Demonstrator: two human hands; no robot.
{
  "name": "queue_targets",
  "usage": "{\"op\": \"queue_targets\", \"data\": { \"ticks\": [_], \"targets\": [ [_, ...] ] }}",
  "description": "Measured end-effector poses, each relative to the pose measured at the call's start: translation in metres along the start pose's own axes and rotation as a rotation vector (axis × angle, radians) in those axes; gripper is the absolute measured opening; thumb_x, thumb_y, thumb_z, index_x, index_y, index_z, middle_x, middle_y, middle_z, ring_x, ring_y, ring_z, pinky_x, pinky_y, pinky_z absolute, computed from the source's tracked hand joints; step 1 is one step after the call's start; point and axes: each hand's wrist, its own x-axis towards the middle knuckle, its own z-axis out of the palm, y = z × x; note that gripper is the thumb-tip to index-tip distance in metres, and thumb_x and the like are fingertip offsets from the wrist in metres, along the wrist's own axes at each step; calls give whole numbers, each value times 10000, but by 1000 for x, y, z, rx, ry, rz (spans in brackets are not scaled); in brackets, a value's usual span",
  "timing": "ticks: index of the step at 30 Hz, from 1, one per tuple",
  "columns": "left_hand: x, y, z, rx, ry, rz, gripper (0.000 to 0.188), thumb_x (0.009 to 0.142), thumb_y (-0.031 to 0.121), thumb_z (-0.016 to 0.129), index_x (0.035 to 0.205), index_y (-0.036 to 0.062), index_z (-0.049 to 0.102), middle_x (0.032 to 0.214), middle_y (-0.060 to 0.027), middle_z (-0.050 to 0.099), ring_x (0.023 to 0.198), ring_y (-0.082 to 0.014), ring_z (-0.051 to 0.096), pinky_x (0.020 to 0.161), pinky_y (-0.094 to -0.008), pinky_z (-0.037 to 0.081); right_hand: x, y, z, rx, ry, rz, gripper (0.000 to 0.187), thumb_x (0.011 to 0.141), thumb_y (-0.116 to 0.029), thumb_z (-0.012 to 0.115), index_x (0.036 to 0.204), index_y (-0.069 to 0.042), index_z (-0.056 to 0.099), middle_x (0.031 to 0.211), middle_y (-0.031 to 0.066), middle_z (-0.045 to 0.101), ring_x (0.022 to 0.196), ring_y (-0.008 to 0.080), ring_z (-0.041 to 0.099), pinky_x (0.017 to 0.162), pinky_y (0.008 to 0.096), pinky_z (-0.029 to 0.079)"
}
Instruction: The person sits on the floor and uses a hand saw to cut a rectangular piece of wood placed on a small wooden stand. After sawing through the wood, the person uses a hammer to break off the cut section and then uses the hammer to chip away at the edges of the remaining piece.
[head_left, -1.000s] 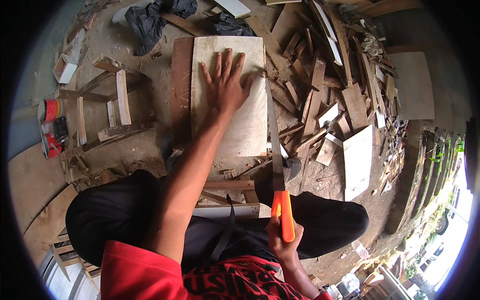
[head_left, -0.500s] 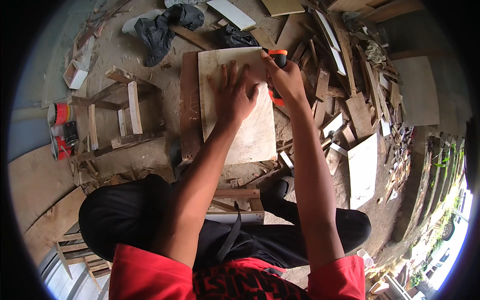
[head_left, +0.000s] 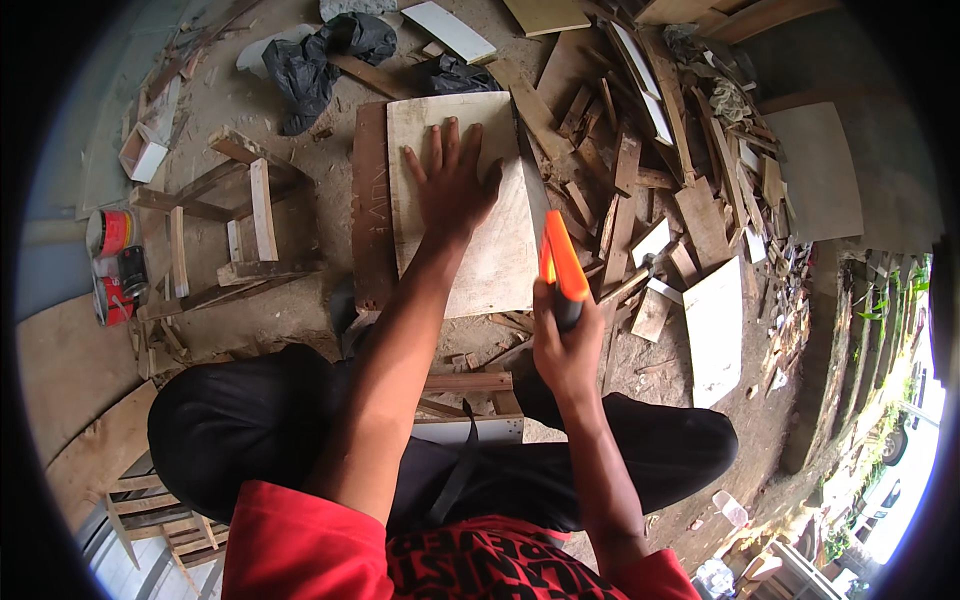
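Note:
A pale, roughly rectangular board (head_left: 475, 265) lies in front of me on top of a reddish-brown board (head_left: 371, 230), whose left strip shows. My left hand (head_left: 455, 185) rests flat on the pale board, its fingers spread. Just off the pale board's right edge, my right hand (head_left: 568, 345) is closed round the black grip of a handsaw (head_left: 566, 262) with an orange handle. Its blade is hard to make out along that edge.
A wooden stool-like frame (head_left: 262, 210) and red-labelled cans (head_left: 112, 232) stand on the left. Scrap wood (head_left: 625, 165) and a white panel (head_left: 713, 335) cover the right side. Black plastic bags (head_left: 305, 75) lie beyond the boards. A small wooden frame (head_left: 465, 383) sits between my legs.
My right hand has drawn the handsaw back toward me along the pale board's right edge, and its handle has tilted. My left hand stays flat on the board. The whole view has shifted slightly.

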Motion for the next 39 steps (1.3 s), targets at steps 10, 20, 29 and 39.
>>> {"op": "queue_targets", "data": {
  "ticks": [10, 20, 29, 39],
  "targets": [
    [-1, 0, 5, -23, 5, -1, 641, 985, 562, 439, 1544, 251, 390, 1646, -89, 270, 1535, -292, 195, 1193, -654, 6, -78, -38, -42, -2, -63, 88, 234, 906, -62, 676, 1097, 60, 620, 803, 117, 672, 749, 97, 630, 710, 270, 517],
    [6, 6, 0, 99, -36, -1, 640, 980, 566, 408, 1537, 251, 385, 1624, -91, 314, 1516, -290, 249, 1181, -683, 77, 180, 17, 82, -221, 64, -142, 344, 901, -294, 692, 1026, 27, 671, 807, 273, 688, 842, 413, 717, 723, 449, 541],
    [1, 2, 2, -19, 30, -14, 625, 976, 574, 455, 1513, 257, 437, 1627, -89, 311, 1523, -288, 232, 1184, -677, 42, 64, -3, 31, -136, -11, -81, 269, 987, -231, 658, 1049, 30, 650, 668, -6, 547, 631, 57, 471, 564, 269, 406],
    [1, 3, 2, 42, -81, -15, 642, 1000, 593, 388, 1572, 308, 322, 1670, -46, 218, 1546, -260, 166, 1195, -650, 3, -93, -29, -50, -95, -136, 142, 136, 841, -7, 689, 942, 23, 601, 718, 123, 648, 625, 236, 693, 613, 292, 528]
  ]
}}
